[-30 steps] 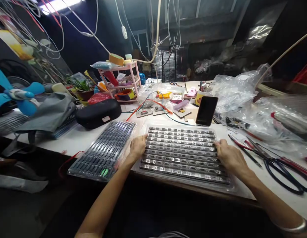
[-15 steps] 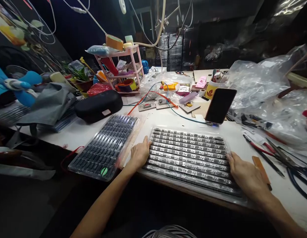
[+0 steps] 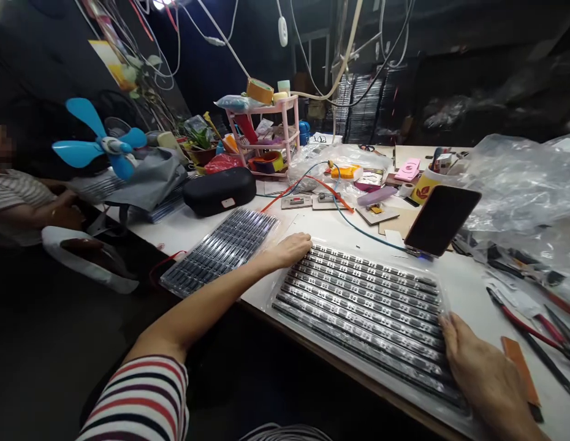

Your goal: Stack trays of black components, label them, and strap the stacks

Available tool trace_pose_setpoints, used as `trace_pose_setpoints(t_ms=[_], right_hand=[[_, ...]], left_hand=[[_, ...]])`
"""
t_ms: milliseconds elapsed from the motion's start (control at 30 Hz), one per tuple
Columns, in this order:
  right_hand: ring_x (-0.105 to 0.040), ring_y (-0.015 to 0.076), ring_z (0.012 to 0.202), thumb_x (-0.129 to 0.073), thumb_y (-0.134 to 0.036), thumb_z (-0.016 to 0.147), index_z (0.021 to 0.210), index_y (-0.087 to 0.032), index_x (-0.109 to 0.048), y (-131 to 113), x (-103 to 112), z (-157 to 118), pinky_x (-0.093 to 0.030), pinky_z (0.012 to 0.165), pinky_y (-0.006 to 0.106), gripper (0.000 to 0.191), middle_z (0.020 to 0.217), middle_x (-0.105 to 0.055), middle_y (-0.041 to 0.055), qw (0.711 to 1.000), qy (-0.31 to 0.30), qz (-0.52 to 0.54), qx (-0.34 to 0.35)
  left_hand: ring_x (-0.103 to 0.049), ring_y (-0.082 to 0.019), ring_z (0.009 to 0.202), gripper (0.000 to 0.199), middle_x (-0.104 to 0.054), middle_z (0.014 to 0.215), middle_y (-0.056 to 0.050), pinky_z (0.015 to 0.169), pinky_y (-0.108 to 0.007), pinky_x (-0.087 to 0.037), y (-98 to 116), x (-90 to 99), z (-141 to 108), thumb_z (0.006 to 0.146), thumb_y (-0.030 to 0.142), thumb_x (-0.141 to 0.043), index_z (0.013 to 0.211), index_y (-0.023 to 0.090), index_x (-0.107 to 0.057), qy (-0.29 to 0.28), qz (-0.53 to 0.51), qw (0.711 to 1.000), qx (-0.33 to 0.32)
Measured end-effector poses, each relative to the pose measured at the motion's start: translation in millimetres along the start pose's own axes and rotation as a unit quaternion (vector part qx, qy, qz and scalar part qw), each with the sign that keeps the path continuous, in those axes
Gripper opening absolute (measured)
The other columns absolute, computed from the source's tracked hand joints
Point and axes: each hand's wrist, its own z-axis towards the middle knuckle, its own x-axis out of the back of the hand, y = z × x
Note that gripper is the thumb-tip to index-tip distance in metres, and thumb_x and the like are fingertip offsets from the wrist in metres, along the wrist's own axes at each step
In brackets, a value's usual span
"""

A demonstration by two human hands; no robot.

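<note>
A clear plastic tray (image 3: pixel 353 300) filled with rows of dark, silver-patterned strips lies at the table's front edge. My left hand (image 3: pixel 292 248) is at its far left corner, fingers closed on the edge. At the right side of the same tray, my right hand (image 3: pixel 485 367) grips the rim, with the thumb near the top surface. Left of it lies a second tray (image 3: pixel 225 248) with dark glossy rods, partly behind my left forearm. The fingertips of both hands are partly hidden.
A phone (image 3: pixel 444 219) leans behind the tray. Pliers (image 3: pixel 528 324) and an orange-brown strip (image 3: pixel 519 370) lie at right. A black case (image 3: pixel 220 191), pink rack (image 3: pixel 266 147) and blue fan (image 3: pixel 103 144) stand left. Another person (image 3: pixel 22 202) sits at far left.
The view has turned left, bringing the other person into sight. My left hand has moved from the tray's left side up to its far left corner. My right hand still holds the right side.
</note>
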Motion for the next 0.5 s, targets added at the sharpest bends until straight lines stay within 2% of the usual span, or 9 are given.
trace_pose_setpoints(t_ms=[133,267,367,500], right_hand=[[-0.067,0.0349,0.07,-0.01,-0.053,0.091,0.125,-0.01,-0.055,-1.0,0.9,-0.3,-0.052,0.068,0.05,0.071,0.08,-0.07,0.0183,1.0,-0.019,-0.009,0.0],[-0.067,0.0344,0.076,-0.005,-0.052,0.091,0.129,-0.012,-0.052,-1.9,2.4,-0.6,-0.051,0.073,0.049,0.072,0.083,-0.07,0.0168,0.999,-0.05,-0.016,-0.01],[-0.067,0.0336,0.076,-0.005,-0.051,0.092,0.13,-0.013,-0.051,-2.8,3.4,-0.7,-0.051,0.073,0.048,0.071,0.083,-0.07,0.0168,0.999,-0.049,-0.012,-0.013],[-0.067,0.0318,0.068,-0.009,-0.051,0.092,0.123,-0.014,-0.056,-3.0,2.9,-1.8,-0.052,0.066,0.047,0.068,0.074,-0.069,0.0157,1.0,-0.012,-0.011,-0.002]], left_hand=[[-0.055,-0.018,0.081,0.02,-0.062,0.085,-0.009,0.078,-0.028,-0.041,-6.1,5.7,16.3,0.081,0.003,-0.046,0.072,0.015,-0.059,-0.018,0.007,0.999,-0.049],[-0.056,-0.019,0.08,0.018,-0.063,0.083,-0.01,0.079,-0.03,-0.041,-5.9,3.0,15.2,0.073,0.0,-0.051,0.073,0.015,-0.06,-0.012,0.018,0.998,-0.064],[-0.056,-0.019,0.083,0.022,-0.062,0.087,-0.01,0.079,-0.03,-0.042,-4.7,-7.5,4.0,0.076,0.0,-0.047,0.082,0.014,-0.063,0.017,0.018,0.999,-0.034],[-0.055,-0.018,0.094,0.032,-0.059,0.1,-0.01,0.081,-0.029,-0.044,-2.9,-26.4,-12.4,0.088,0.008,-0.035,0.106,0.014,-0.06,0.078,0.011,0.995,0.059]])
